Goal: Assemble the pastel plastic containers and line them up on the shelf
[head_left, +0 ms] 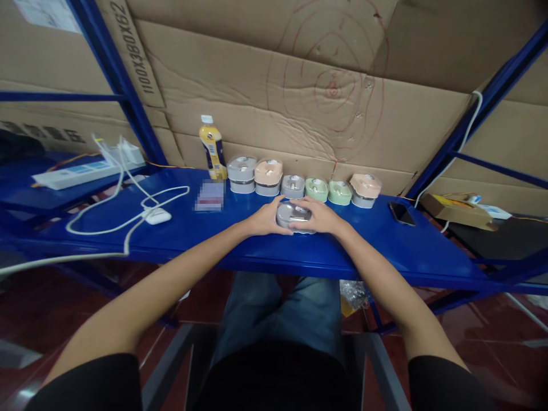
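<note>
Pretty even, middling light on the blue tabletop (385,245), with a soft sheen and no harsh shadows. Probably lit from above, hard to say. Floor (201,305) is way dimmer, with a glare spot bottom left. Wide lens bends and smears the edges, fine detail on the grey container (287,214) is mushy, and one card (209,196) is pixelated.

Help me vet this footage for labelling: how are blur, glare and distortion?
All in the head view: slight softness on the held grey container, though the cardboard lettering is readable; a bright glint on the floor at lower left; wide-angle stretching of the arms toward the bottom corners; a pixelated patch in front of the bottle.
</note>
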A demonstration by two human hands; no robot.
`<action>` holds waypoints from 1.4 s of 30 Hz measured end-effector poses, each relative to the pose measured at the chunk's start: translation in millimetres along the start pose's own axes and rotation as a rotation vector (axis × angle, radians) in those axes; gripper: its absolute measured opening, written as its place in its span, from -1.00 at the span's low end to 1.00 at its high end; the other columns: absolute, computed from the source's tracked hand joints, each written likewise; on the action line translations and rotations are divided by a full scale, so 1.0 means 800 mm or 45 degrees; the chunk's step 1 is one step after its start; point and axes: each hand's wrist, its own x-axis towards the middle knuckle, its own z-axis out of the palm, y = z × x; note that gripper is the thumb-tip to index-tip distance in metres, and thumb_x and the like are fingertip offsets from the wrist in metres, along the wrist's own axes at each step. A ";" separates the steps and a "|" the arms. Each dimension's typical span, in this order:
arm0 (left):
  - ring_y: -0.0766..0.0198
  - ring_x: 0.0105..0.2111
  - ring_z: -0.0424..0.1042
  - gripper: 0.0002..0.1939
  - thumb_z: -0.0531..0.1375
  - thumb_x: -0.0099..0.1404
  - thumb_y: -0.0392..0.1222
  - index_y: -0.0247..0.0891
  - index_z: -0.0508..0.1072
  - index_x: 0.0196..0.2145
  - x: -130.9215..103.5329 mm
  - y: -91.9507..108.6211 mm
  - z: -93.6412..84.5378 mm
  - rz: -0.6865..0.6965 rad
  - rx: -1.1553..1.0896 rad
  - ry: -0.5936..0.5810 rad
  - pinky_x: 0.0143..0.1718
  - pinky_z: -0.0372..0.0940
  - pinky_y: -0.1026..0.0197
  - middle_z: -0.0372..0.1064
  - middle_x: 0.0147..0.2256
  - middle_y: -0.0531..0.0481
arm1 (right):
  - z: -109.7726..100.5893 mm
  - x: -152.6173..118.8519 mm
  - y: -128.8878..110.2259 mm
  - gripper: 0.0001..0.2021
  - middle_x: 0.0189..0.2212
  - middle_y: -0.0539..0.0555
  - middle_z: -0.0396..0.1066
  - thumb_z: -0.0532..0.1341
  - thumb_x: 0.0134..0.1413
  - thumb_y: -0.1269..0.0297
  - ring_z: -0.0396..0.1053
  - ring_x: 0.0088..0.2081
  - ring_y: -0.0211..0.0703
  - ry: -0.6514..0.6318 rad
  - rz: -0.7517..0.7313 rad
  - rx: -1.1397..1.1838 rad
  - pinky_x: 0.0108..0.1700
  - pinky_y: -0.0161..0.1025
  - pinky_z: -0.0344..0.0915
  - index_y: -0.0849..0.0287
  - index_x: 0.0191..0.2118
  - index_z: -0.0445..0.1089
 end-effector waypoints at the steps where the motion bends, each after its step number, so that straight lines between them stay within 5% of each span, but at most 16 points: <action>1: -0.43 0.33 0.41 0.32 0.59 -0.07 0.28 -0.29 0.14 0.47 0.000 0.000 0.000 -0.001 0.003 0.002 0.31 0.34 -0.35 0.35 0.35 -0.46 | -0.001 -0.001 0.001 -0.15 0.21 0.25 0.49 0.47 0.11 -0.23 0.49 0.22 0.30 -0.007 0.003 0.000 0.32 0.24 0.37 0.03 0.43 0.41; 8: -0.38 0.29 0.45 0.21 0.61 -0.09 0.22 -0.24 0.27 0.39 -0.001 -0.003 -0.005 0.053 -0.037 0.037 0.30 0.37 -0.33 0.40 0.32 -0.39 | -0.010 -0.016 0.019 0.09 0.25 0.29 0.47 0.56 -0.08 -0.24 0.47 0.23 0.33 -0.104 -0.069 0.073 0.33 0.26 0.36 0.06 0.52 0.27; 12: -0.21 0.18 0.54 0.07 0.53 0.12 0.20 -0.22 0.22 0.42 -0.001 -0.006 -0.010 0.077 -0.160 0.207 0.26 0.42 -0.28 0.49 0.21 -0.33 | -0.030 -0.021 0.030 0.00 0.27 0.26 0.48 0.52 -0.06 -0.27 0.46 0.24 0.35 0.127 -0.013 0.011 0.34 0.28 0.33 0.01 0.46 0.34; 15: -0.11 0.13 0.56 -0.08 0.43 0.25 0.15 -0.23 0.21 0.41 0.000 -0.009 -0.013 0.036 -0.094 0.342 0.23 0.45 -0.22 0.53 0.12 -0.27 | -0.059 -0.015 0.044 -0.07 0.24 0.34 0.47 0.46 0.05 -0.26 0.43 0.23 0.42 0.443 0.266 -0.199 0.29 0.32 0.33 0.06 0.44 0.33; 18: -0.08 0.09 0.57 -0.19 0.39 0.29 0.10 -0.24 0.23 0.36 0.001 -0.009 -0.011 0.017 0.010 0.301 0.20 0.46 -0.20 0.53 0.08 -0.25 | -0.086 0.003 0.062 -0.12 0.18 0.48 0.43 0.39 0.15 -0.25 0.40 0.19 0.49 0.656 0.662 -0.489 0.23 0.35 0.30 0.22 0.42 0.31; 26: -0.11 0.08 0.56 -0.33 0.35 0.31 0.11 -0.23 0.31 0.25 0.001 -0.004 -0.009 0.009 0.087 0.241 0.18 0.47 -0.22 0.52 0.06 -0.23 | -0.073 0.064 0.089 -0.08 0.21 0.79 0.29 0.35 0.16 -0.25 0.32 0.23 0.69 0.625 1.062 -0.712 0.19 0.41 0.24 0.57 0.29 0.33; 30: -0.13 0.11 0.55 -0.32 0.32 0.32 0.14 -0.22 0.30 0.26 0.001 -0.005 -0.010 0.015 0.092 0.217 0.20 0.45 -0.23 0.51 0.08 -0.24 | -0.063 0.064 0.087 -0.20 0.23 0.82 0.30 0.24 0.27 -0.18 0.19 0.32 0.77 0.654 1.013 -0.746 0.25 0.59 0.09 0.59 0.23 0.39; 33: -0.13 0.11 0.55 -0.33 0.31 0.33 0.14 -0.23 0.30 0.25 0.002 -0.006 -0.009 0.020 0.096 0.216 0.20 0.45 -0.23 0.50 0.08 -0.25 | -0.055 0.063 0.072 -0.28 0.35 0.76 0.22 0.22 0.33 -0.05 0.06 0.43 0.71 0.650 0.804 -0.807 0.37 0.57 -0.02 0.58 0.28 0.36; 38: -0.12 0.10 0.55 -0.38 0.31 0.32 0.09 -0.22 0.32 0.23 0.004 -0.008 -0.008 0.032 0.115 0.241 0.19 0.46 -0.24 0.51 0.06 -0.24 | -0.008 0.094 0.038 -0.33 0.49 0.54 0.13 0.29 0.33 0.01 0.05 0.50 0.53 0.270 0.264 -0.656 0.48 0.37 0.03 0.37 0.37 0.33; 42: -0.11 0.10 0.56 -0.41 0.29 0.34 0.08 -0.23 0.33 0.21 0.002 -0.010 -0.010 0.045 0.136 0.243 0.19 0.47 -0.22 0.52 0.05 -0.23 | 0.032 0.116 0.017 -0.23 0.50 0.52 0.15 0.39 0.24 0.07 0.08 0.50 0.46 0.069 0.266 -0.623 0.50 0.32 0.05 0.34 0.43 0.22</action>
